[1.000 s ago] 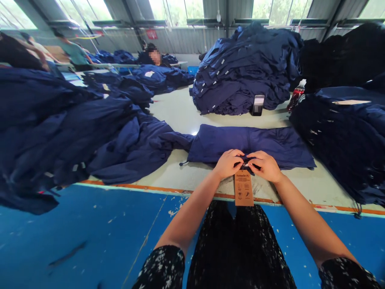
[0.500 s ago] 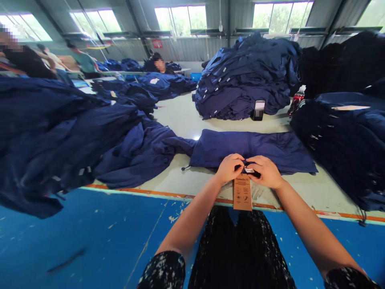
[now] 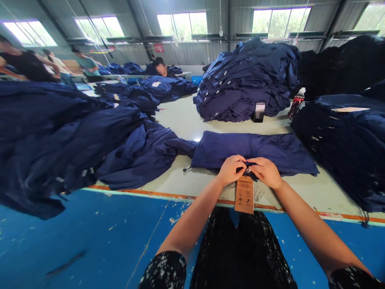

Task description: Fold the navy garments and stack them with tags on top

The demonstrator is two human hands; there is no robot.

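A folded navy garment (image 3: 228, 146) lies along the near part of the table. My left hand (image 3: 232, 169) and my right hand (image 3: 265, 171) meet at its near edge, fingertips almost touching, both pinching the cloth there. A small white bit (image 3: 248, 170), perhaps a label, peeks out between the fingers. Just below hangs a brown cardboard hang tag (image 3: 244, 196) with dark print, reaching over the table edge. How the tag is attached is hidden by my fingers. A cord end (image 3: 186, 169) sticks out from the garment's left corner.
Heaps of navy garments lie at left (image 3: 75, 136) and right (image 3: 345, 144), with a tall pile (image 3: 246, 80) behind. A phone (image 3: 259, 112) leans against that pile, near a bottle of red drink (image 3: 297, 102). Several people stand or sit at tables farther back.
My fingers have drawn closer together at the garment's edge, covering more of the white bit. The hang tag has swung slightly right. The garment stays in place.
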